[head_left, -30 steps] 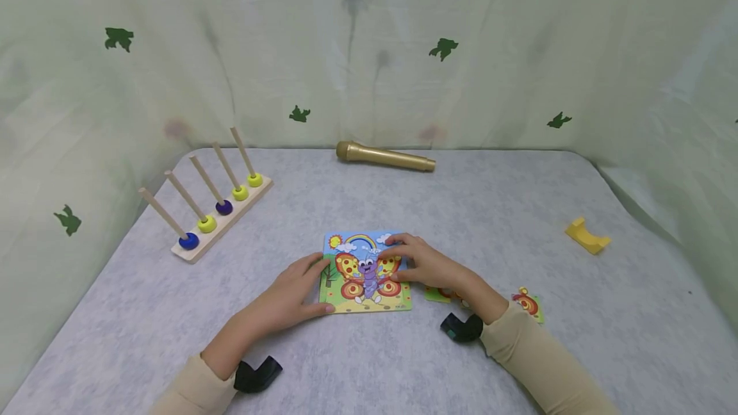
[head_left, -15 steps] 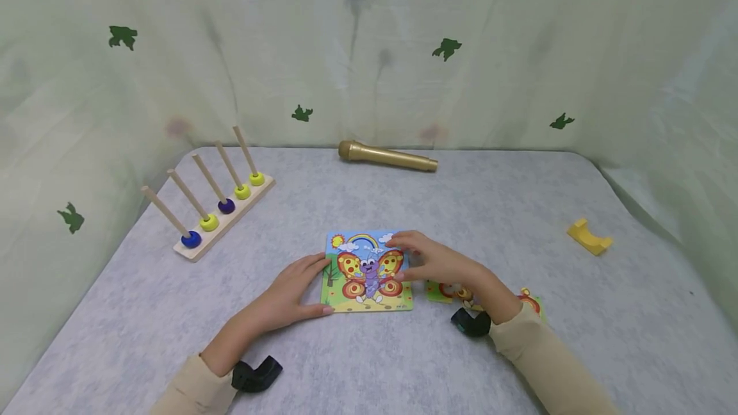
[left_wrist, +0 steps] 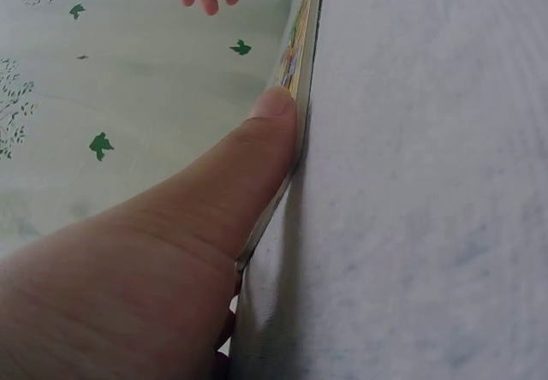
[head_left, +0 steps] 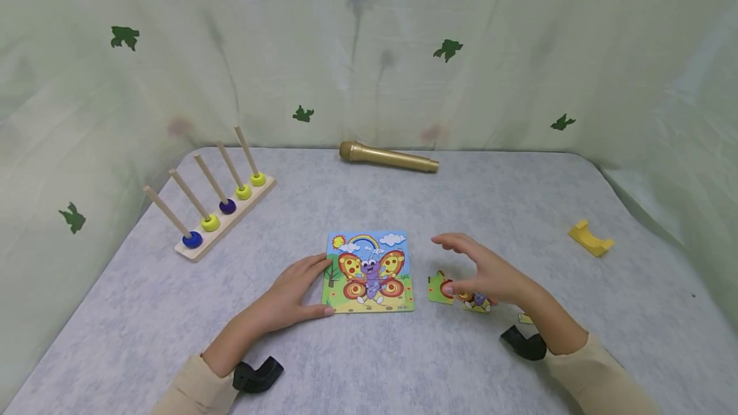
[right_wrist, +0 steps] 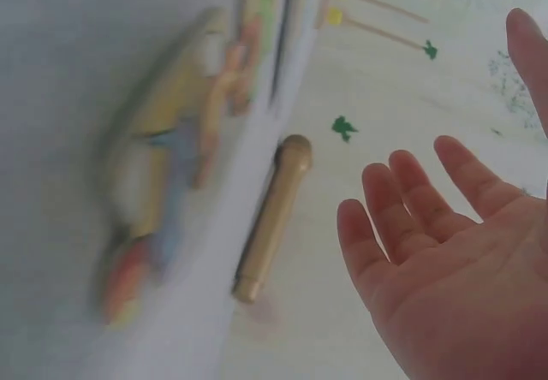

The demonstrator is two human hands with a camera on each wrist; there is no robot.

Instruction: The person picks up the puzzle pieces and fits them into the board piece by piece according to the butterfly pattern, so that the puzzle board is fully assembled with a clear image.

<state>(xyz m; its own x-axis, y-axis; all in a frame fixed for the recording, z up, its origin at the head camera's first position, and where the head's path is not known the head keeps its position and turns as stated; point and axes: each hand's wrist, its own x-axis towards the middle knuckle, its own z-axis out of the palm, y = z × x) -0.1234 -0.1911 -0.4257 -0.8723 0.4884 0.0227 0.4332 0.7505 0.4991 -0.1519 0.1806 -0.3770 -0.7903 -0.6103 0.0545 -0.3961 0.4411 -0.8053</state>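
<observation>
A square butterfly puzzle board (head_left: 372,277) lies flat in front of me in the head view. At its left side is my left hand (head_left: 291,296), fingertips on the left edge and thumb at the near left corner. The left wrist view shows this thumb (left_wrist: 265,132) along the board's rim. My right hand (head_left: 490,274) hovers right of the board with fingers spread and holds nothing; its palm (right_wrist: 471,286) shows bare in the right wrist view. Under it lie loose puzzle pieces, a green and red one (head_left: 438,293) and a butterfly-body one (head_left: 477,303), partly hidden.
A wooden peg stacker (head_left: 230,216) with blue and yellow beads stands at the back left. A gold toy microphone (head_left: 389,157) lies at the back. To the right is a yellow arch-shaped block (head_left: 590,239). Another piece (head_left: 524,319) shows by the right wrist.
My right hand has left the board's right part and moved right, over the loose pieces. The left hand stays at the board's left edge.
</observation>
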